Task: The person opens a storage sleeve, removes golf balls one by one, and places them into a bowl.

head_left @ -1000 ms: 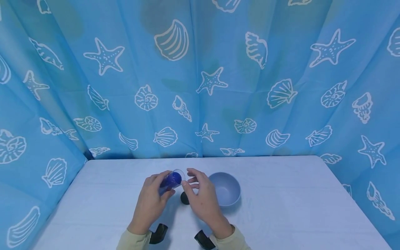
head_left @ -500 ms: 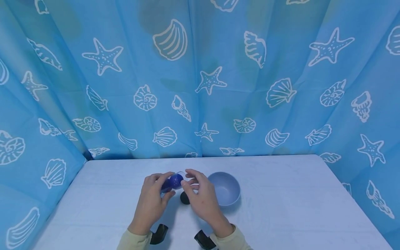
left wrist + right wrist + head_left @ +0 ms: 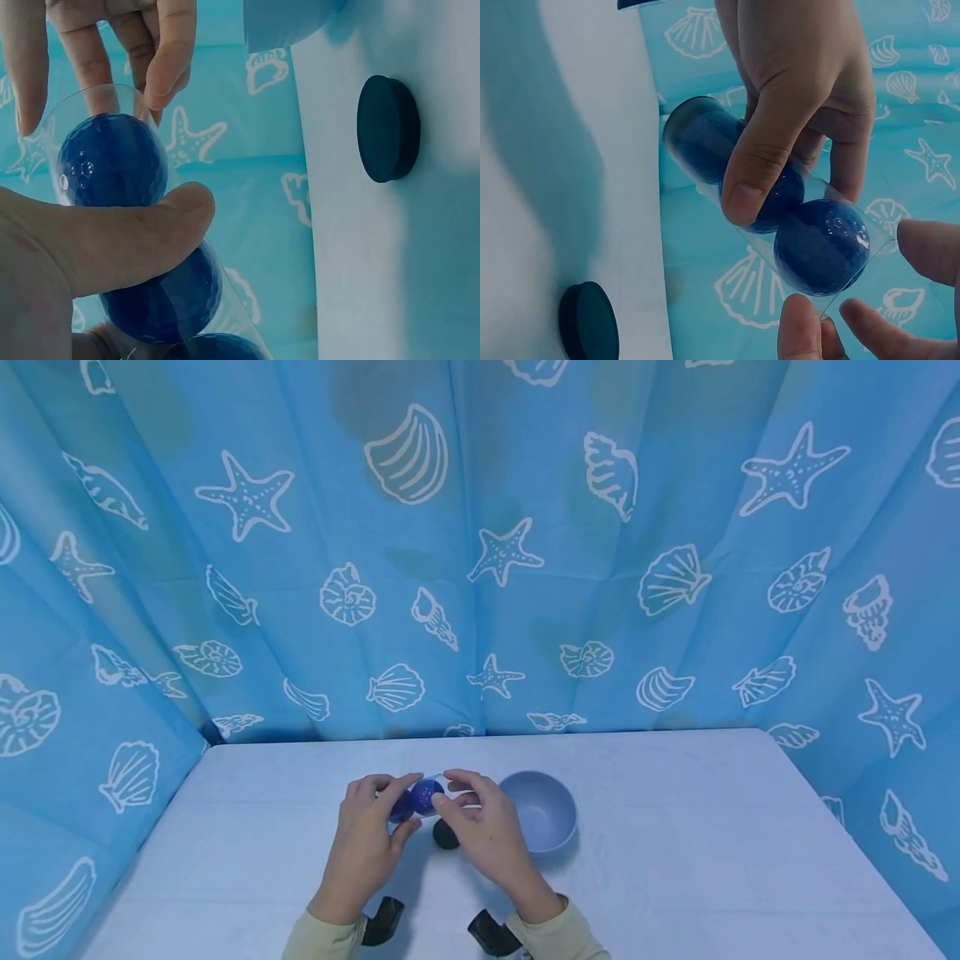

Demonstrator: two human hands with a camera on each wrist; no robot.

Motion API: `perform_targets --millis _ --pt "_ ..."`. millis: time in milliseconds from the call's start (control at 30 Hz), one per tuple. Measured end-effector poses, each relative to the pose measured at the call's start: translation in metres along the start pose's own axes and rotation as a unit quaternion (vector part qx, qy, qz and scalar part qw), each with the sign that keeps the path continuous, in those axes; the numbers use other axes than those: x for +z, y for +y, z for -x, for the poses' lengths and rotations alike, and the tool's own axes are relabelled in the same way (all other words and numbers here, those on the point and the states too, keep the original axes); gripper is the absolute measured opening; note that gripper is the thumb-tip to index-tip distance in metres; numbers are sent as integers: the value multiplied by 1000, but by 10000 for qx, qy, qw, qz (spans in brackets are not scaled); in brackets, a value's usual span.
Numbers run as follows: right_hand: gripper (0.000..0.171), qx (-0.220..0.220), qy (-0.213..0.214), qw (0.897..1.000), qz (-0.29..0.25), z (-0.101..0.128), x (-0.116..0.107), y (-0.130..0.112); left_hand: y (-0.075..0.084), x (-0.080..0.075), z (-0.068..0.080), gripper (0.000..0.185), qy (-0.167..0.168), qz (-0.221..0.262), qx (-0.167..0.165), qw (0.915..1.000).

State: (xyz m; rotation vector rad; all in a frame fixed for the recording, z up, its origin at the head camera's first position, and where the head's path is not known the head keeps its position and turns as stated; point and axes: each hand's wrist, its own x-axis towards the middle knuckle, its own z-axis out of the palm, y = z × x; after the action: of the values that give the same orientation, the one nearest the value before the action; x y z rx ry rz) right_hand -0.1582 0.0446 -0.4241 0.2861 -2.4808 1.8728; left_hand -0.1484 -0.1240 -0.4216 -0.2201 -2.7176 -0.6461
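Centrally, a clear tube (image 3: 415, 799) loaded with dark blue balls (image 3: 112, 161) is held tilted above the table (image 3: 675, 860), gripped round its body by the left hand (image 3: 365, 839) — thumb across the front, fingers behind. The right hand (image 3: 483, 831) is set at the tube's open mouth, its fingertips (image 3: 799, 330) touching the rim beside the end ball, pinching nothing that can be made out. A black cap (image 3: 445, 833) lies flat on the table just below the hands, apart from them. A pale blue bowl (image 3: 543, 814) stands just right of the right hand. Bare tabletop is left wide on both sides — bounded behind by a shell-printed curtain (image 3: 480, 552).
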Motion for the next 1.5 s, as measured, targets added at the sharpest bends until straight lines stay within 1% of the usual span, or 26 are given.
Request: perform_targets --millis 167,400,533,667,933,1100,1333,1500 --pt "50 143 11 9999 -60 -1 1 2 1 -1 0 57 41 -158 142 9998" --pt "50 372 -57 9991 -198 -3 -1 1 3 -2 -2 60 94 -306 184 9993" --pt "49 505 -172 9979 -372 -4 -3 1 3 -3 -2 62 217 -418 294 9985" --pt "50 530 -322 9960 -644 -3 -5 1 3 -4 -1 63 338 -567 413 9970" --pt "51 682 -529 9903 -1092 -3 -7 2 3 -8 0 63 541 -729 628 9939" --pt "49 826 -636 9850 -1374 -3 -7 0 4 -10 1 62 619 -867 721 9917" --pt "47 910 -808 9699 -2111 -3 -8 0 6 -14 0 60 635 -1077 774 9891" --pt "50 1072 -904 9621 -2341 -4 -9 1 7 -16 0 59 668 -1152 829 9876"
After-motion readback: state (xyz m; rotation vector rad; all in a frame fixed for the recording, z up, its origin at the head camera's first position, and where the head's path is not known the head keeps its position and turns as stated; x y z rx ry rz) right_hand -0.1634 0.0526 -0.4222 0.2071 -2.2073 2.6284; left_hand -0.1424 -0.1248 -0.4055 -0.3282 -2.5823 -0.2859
